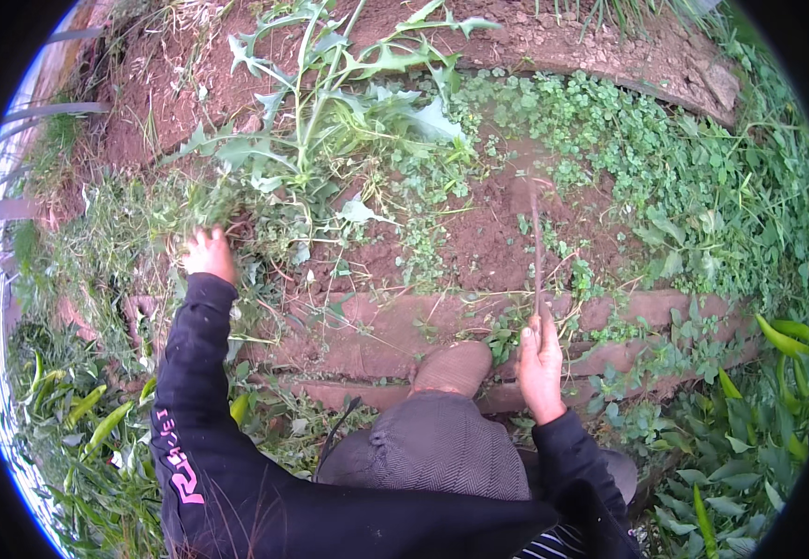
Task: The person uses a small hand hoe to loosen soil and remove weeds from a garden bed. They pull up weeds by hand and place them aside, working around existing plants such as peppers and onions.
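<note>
In the head view my left hand [210, 255] is at the left, its fingertips against a tangle of green weeds [212, 206] that is partly blurred. Whether the fingers grip any stems is hidden. My right hand [541, 363] is closed around the lower end of a long thin hand tool [536, 251], likely a small hoe. Its shaft points away from me over bare brown soil [478, 244], and its far end is blurred. Between and beyond my hands stands a tall leafy weed with jagged leaves [303, 129].
Low clover-like weeds [586, 112] cover the bed's far right. Wooden planks [362, 314] edge the bed before my shoe [453, 367]. A board [656, 84] lies across the back. Pepper plants with long green peppers grow at left [107, 426] and right [785, 339].
</note>
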The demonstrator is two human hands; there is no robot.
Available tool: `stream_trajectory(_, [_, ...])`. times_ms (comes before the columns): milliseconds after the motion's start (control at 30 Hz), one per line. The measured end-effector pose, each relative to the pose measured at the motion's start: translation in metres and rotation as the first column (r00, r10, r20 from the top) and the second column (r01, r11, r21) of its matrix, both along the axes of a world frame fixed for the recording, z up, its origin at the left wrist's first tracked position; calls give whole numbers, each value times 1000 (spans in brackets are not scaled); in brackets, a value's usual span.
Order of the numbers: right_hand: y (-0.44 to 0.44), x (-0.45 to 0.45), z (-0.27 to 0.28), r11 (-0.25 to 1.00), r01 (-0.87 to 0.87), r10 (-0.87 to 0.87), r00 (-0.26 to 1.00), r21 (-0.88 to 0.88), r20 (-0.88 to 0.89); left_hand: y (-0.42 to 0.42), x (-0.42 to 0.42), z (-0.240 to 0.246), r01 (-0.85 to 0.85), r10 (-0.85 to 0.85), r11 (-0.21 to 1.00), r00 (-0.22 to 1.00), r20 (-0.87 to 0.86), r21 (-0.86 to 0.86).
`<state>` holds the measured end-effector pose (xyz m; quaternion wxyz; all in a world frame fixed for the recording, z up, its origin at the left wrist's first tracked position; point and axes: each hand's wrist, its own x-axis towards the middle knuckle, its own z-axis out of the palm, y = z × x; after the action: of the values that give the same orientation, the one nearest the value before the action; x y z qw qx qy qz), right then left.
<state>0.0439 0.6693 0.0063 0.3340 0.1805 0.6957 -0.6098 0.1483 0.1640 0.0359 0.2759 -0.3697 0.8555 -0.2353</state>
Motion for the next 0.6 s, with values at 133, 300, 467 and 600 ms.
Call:
stream_trajectory(133, [-53,-46,-26,986,-156,164,934,51,-318,131,-81,-1,527,-438,850,706,-556,-1])
stream_trajectory(300, [-123,-80,-49,967,-35,-6,987,-251,-162,255,-189,-47,922,-208,314,301,-930,228])
stream_trajectory(467, [-93,-38,-31,844,-402,432,902,355,-4,284,-200,-92,744,-157,18,662,-733,668])
stream_trajectory(600, [-59,18,-10,880,-383,403,915,282,-11,311,-132,-91,717,-13,-56,695,-719,694])
